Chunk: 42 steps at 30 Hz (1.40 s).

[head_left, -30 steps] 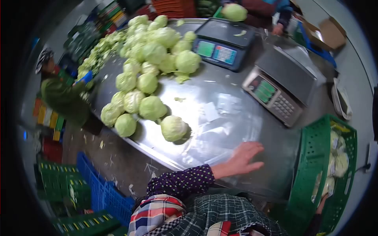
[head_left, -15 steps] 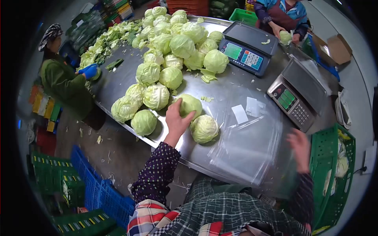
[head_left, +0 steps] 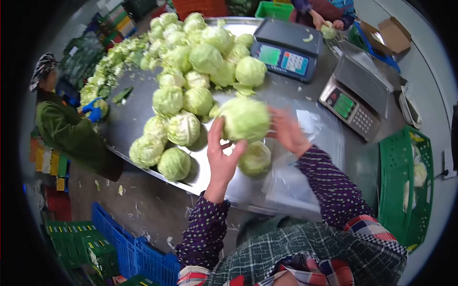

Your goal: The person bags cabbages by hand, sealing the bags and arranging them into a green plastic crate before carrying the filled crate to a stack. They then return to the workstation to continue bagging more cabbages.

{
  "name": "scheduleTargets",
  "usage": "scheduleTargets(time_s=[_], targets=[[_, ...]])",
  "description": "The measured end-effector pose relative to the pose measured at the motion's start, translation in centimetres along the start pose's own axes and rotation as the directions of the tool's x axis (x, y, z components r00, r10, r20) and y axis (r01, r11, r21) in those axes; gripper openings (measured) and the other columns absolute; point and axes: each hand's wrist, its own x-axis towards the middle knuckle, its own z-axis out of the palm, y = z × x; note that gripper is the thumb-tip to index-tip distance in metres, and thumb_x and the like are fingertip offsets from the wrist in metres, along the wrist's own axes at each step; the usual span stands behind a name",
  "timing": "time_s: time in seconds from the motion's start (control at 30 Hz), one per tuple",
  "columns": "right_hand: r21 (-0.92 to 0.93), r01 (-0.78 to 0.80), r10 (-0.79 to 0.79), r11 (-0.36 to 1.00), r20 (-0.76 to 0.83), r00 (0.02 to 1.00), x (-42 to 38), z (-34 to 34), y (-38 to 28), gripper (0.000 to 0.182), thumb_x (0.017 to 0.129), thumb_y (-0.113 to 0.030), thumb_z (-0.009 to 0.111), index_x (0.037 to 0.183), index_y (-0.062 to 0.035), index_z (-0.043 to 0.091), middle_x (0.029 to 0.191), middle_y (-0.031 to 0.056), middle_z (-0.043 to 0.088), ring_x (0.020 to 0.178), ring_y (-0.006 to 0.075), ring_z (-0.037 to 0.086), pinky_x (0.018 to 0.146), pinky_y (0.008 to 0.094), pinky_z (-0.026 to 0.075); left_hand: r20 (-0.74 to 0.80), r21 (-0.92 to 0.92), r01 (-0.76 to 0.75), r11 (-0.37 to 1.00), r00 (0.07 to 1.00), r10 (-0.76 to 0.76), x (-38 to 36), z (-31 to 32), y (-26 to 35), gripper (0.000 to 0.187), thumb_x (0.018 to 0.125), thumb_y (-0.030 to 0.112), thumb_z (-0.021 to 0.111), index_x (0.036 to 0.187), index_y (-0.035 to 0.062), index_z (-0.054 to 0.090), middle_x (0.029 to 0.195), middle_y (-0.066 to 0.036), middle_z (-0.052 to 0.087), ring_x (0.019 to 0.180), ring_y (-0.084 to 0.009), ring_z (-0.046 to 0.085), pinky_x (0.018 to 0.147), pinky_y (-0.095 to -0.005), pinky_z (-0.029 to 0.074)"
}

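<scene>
A pale green cabbage (head_left: pixel 244 119) is raised over the steel table (head_left: pixel 223 194), blurred by motion. My left hand (head_left: pixel 222 159) grips its lower left side, thumb underneath and fingers up along the leaves. Against its right side is my right hand (head_left: pixel 289 132), whose smeared fingertips meet the cabbage and are partly hidden behind it. Just below, a second cabbage (head_left: pixel 255 159) rests on the table, partly covered by the raised one. To its right lie clear plastic bags (head_left: pixel 305 176), partly under my right forearm.
Many cabbages (head_left: pixel 183 128) are heaped left and behind. Two scales (head_left: pixel 291 55) stand at the back and right. A green crate (head_left: pixel 405 190) is at right; blue crates (head_left: pixel 136 252) stand lower left. A co-worker in green (head_left: pixel 62 128) is at left; another person's hands (head_left: pixel 327 24) hold a cabbage.
My left hand has lifted the cabbage off the table and toward me. My right hand has come in from the far right to the cabbage's side. The camera view has shifted.
</scene>
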Motion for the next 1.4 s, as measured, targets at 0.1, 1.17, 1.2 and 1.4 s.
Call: scheduleTargets(time_s=[0.1, 1.17, 1.2, 1.4], targets=[[0.34, 0.071, -0.028, 0.938, -0.128, 0.991, -6.4, -5.6, -0.8, 0.079, 0.09, -0.069, 0.024, 0.143, -0.0111, 0.032, 0.145, 0.0134, 0.037, 0.132, 0.0314, 0.037, 0.107, 0.0486, 0.031, 0.205, -0.038, -0.199, 0.979, 0.958, 0.202, -3.1, 1.8, 2.7, 0.07, 0.074, 0.017, 0.071, 0.134, -0.0008, 0.041, 0.134, -0.02, 0.045, 0.117, -0.0295, 0.051, 0.093, -0.038, 0.046], [0.655, 0.34, 0.069, 0.675, -0.514, 0.855, -28.3, -13.5, 10.8, 0.067, 0.085, -0.057, 0.049, 0.124, -0.0022, 0.053, 0.12, 0.0165, 0.059, 0.106, 0.0285, 0.06, 0.093, 0.0421, 0.048, 0.785, 0.275, -0.63, 0.726, 0.583, 0.209, -11.7, 18.5, -2.7, 0.013, 0.077, 0.009, 0.059, 0.09, 0.0081, 0.059, 0.07, -0.01, 0.059, 0.057, -0.0279, 0.061, 0.047, -0.0396, 0.047], [0.608, 0.324, 0.117, 0.724, -0.572, 0.812, -28.6, -13.5, 10.6, 0.066, 0.085, -0.056, 0.05, 0.124, -0.0023, 0.053, 0.12, 0.0165, 0.059, 0.106, 0.0284, 0.06, 0.093, 0.0419, 0.048, 0.862, 0.286, -0.652, 0.702, 0.494, 0.108, -11.7, 18.2, -3.0, 0.02, 0.075, 0.008, 0.059, 0.095, 0.0075, 0.059, 0.078, -0.011, 0.061, 0.067, -0.0282, 0.063, 0.052, -0.0411, 0.049], [0.57, 0.367, 0.12, 0.735, -0.643, 0.757, -33.5, -11.8, 11.2, 0.066, 0.085, -0.055, 0.051, 0.125, -0.0023, 0.053, 0.123, 0.0173, 0.057, 0.109, 0.0301, 0.058, 0.096, 0.0433, 0.046, 0.846, 0.218, -0.698, 0.682, 0.483, 0.224, -12.5, 19.3, -5.4, 0.027, 0.07, 0.01, 0.061, 0.095, 0.0029, 0.057, 0.107, -0.018, 0.058, 0.089, -0.0315, 0.06, 0.068, -0.0421, 0.051]])
